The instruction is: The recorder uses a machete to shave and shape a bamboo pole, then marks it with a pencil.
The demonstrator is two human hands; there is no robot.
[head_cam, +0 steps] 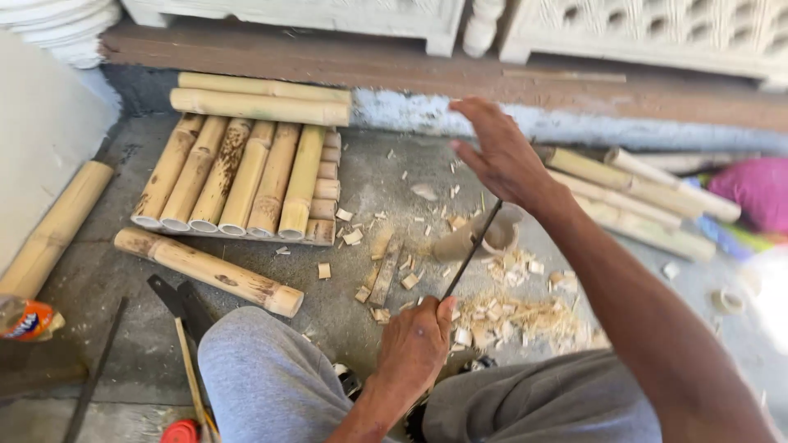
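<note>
A grey concrete floor (123, 271) fills most of the view, littered with pale wood chips (509, 316). Against the far wall, a stack of cut bamboo poles (238, 176) lies side by side, with 2 longer poles across its top end and 1 loose pole (209, 271) lying just in front of it. Another bundle of bamboo lengths (632, 201) lies to the right, behind the right forearm. The person's grey-trousered knees (271, 381) sit at the bottom of the frame. A short bamboo section (472, 238) rests on the floor among the chips, between the 2 hands. The right hand (501, 156) is raised above it, fingers spread apart and holding nothing. The left hand (414, 344), low near the knees, has its fingers clamped around the near end of a thin dark blade (472, 250), which slants up to the bamboo section; whether its tip touches the bamboo I cannot tell. A hand saw (176, 299) lies on the floor to the left, near a red-handled tool (182, 431).
</note>
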